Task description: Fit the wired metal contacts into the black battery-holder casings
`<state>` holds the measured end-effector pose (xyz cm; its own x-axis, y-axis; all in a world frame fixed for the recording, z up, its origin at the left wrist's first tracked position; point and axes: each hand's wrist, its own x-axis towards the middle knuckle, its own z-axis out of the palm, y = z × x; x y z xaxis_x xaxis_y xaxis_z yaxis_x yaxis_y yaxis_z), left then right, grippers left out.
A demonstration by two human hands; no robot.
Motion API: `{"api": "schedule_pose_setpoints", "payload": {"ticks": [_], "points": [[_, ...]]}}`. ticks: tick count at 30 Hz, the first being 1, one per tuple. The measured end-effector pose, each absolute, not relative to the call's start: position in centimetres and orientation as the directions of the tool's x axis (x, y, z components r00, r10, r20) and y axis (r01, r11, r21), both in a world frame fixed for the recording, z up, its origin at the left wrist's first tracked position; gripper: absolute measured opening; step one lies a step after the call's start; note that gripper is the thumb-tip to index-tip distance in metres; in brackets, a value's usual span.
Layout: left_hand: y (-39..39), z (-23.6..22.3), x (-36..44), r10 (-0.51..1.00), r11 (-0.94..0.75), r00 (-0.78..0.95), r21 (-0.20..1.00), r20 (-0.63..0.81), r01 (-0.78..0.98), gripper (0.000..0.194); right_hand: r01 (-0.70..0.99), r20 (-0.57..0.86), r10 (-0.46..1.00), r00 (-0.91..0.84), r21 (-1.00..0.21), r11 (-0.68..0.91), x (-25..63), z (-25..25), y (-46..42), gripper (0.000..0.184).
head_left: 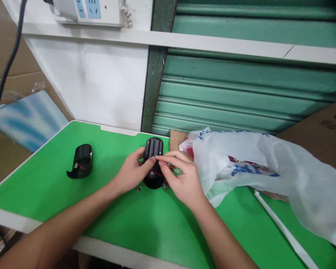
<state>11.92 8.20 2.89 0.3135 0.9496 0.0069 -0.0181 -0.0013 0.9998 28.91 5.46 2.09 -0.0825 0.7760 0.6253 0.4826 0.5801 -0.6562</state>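
Note:
A black plastic shell with ribbed battery slots lies on the green table, near its far edge. My left hand grips the shell's left side, fingers curled around it. My right hand is closed in a pinch on thin red wires that run from the shell. A second black shell, with red wires inside, rests alone on the table to the left, away from both hands. Small metal parts lie beside the held shell.
A white plastic bag with blue and red print spreads over the table's right side, next to cardboard. A white rod lies under the bag. Behind stand a white panel, a green shutter and a power strip.

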Motion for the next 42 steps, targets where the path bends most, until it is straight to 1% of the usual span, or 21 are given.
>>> {"api": "schedule_pose_setpoints", "payload": {"ticks": [3,5,8,10,14,20,25,32,42], "points": [[8.0,3.0,11.9,0.952,-0.024,0.303,0.999,0.03,-0.023,0.039,0.436,0.607,0.793,-0.057,-0.699,0.567,28.9,2.1,5.4,0.02],[7.9,3.1,11.9,0.953,-0.035,0.299,0.999,0.042,-0.028,0.037,0.416,0.584,0.811,0.016,-0.742,0.526,28.9,2.0,5.4,0.018],[7.5,3.3,11.8,0.942,-0.06,0.329,0.998,0.068,-0.033,0.036,0.403,0.526,0.844,0.103,-0.798,0.448,28.9,1.8,5.5,0.025],[7.3,3.3,11.7,0.931,-0.106,0.349,0.994,0.106,-0.02,0.038,0.391,0.489,0.869,0.078,-0.817,0.425,28.8,1.7,5.6,0.029],[7.3,3.0,11.6,0.909,-0.229,0.367,0.972,0.196,0.048,0.044,0.409,0.477,0.878,-0.035,-0.795,0.448,28.7,1.6,5.6,0.026],[7.5,2.4,11.4,0.882,-0.339,0.385,0.934,0.272,0.117,0.053,0.446,0.49,0.869,-0.065,-0.765,0.465,28.8,1.8,5.5,0.026],[7.5,2.2,11.4,0.876,-0.335,0.394,0.939,0.279,0.08,0.057,0.474,0.464,0.883,-0.07,-0.763,0.439,28.7,1.4,5.5,0.024],[7.3,2.5,11.5,0.863,-0.356,0.418,0.928,0.283,0.107,0.051,0.543,0.412,0.905,-0.109,-0.738,0.401,28.9,1.3,5.3,0.024],[7.3,2.4,11.7,0.861,-0.375,0.413,0.919,0.296,0.122,0.047,0.515,0.367,0.918,-0.151,-0.763,0.39,28.7,1.5,5.2,0.024]]}}
